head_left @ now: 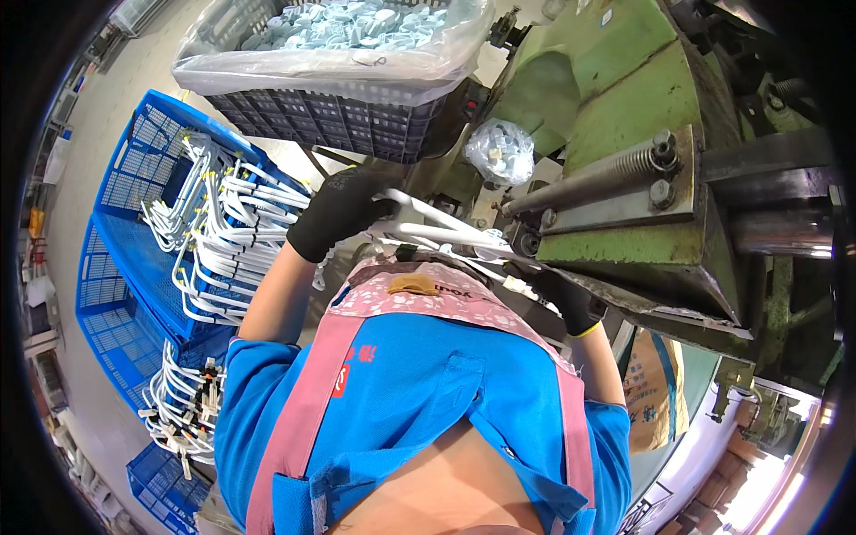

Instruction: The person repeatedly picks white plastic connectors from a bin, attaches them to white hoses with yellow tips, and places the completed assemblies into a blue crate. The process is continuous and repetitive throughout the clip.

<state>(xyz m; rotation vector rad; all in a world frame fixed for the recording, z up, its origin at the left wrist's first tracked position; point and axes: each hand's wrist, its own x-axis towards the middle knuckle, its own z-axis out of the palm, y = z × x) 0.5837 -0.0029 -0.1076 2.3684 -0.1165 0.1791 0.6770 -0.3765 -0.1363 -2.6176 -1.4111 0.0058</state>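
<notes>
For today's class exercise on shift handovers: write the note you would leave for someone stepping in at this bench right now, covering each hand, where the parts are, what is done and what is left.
Left hand, black glove: gripping the bent white tubes in front of the green press.
Right hand, black glove: low beside the press, at the tubes' other end; grip hidden.
Parts: more white tubes lie in the blue crates to the left; small pale pieces fill the bag-lined black crate above.
Done: cannot tell which tubes are finished.
Left: probably the held tubes at the press, then the crate stock.
</notes>
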